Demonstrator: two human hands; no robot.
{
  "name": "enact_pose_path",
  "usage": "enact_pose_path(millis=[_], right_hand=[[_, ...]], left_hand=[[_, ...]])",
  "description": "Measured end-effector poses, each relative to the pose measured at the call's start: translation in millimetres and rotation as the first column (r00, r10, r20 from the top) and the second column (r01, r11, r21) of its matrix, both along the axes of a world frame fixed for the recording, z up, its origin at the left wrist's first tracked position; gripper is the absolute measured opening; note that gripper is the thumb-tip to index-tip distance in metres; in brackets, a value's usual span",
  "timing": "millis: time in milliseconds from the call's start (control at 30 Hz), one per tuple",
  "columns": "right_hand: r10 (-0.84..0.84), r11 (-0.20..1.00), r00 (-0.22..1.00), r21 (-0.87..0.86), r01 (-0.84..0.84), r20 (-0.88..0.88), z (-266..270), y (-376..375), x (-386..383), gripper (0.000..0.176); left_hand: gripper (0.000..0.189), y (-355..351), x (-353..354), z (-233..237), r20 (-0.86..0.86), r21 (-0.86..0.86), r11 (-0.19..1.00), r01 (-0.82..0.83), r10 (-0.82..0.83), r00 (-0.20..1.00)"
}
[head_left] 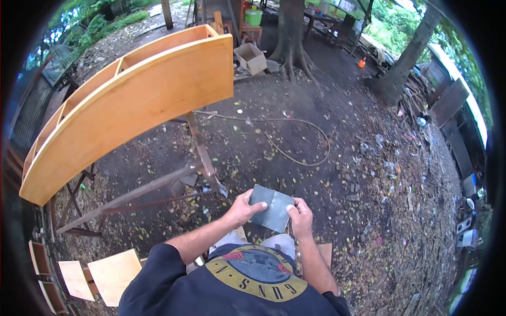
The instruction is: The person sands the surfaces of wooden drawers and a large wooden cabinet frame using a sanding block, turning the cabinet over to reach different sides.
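A dark grey sheet of sandpaper (274, 213) with a crease across it is spread in front of my body. My left hand (245, 208) grips its left edge, thumb on top. On the right side, my right hand (300, 217) pinches the other edge, also with the thumb on top. The fingers under the sheet are hidden. Up and to the left, apart from both hands, a long varnished wooden shelf unit (142, 87) rests on a metal stand (200, 147).
Pale wooden panels (113, 274) lie at the lower left. A hose (328, 145) curls over the leaf-strewn dirt ahead. Farther back are a cardboard box (250, 59), a tree trunk (289, 31) and another trunk (406, 58). Litter and scrap lie along the right.
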State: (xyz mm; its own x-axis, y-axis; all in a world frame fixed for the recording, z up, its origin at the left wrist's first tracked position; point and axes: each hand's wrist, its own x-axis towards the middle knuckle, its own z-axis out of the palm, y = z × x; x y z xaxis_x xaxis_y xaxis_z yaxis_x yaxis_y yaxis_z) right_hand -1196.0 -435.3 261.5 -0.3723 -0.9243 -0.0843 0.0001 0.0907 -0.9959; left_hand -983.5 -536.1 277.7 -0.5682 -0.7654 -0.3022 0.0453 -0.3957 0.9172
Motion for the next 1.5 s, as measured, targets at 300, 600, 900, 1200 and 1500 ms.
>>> enact_pose_path(millis=[300,600,900,1200,1500], right_hand=[[0.223,0.917,0.567,0.028,-0.399,0.793,-43.1,-122.9,-61.2,0.059],[0.346,0.873,0.881,0.455,-0.176,-0.323,-75.2,-286.3,-247.5,0.054],[0.649,0.718,0.604,0.636,-0.284,-0.462,-122.6,-388.2,-392.9,0.062],[0.669,0.723,0.604,0.566,-0.396,-0.433,-125.0,-536.1,-352.7,0.062],[0.667,0.730,0.581,0.565,-0.386,-0.466,-148.6,-651.1,-326.4,0.061]], left_hand=[[0.046,-96.4,-63.0,-30.9,-0.065,-0.012,1.000,-0.018,0.017,0.998],[0.021,-255.7,-143.1,-71.1,0.388,-0.436,0.856,-0.277,0.457,0.800],[0.056,-500.3,-105.9,109.4,0.155,-0.947,0.033,0.319,0.918,0.365],[0.068,-627.1,-87.1,126.6,0.275,-0.879,0.196,0.434,0.953,0.127],[0.040,-636.0,-76.8,161.7,0.202,-0.967,0.121,0.225,0.902,0.381]])
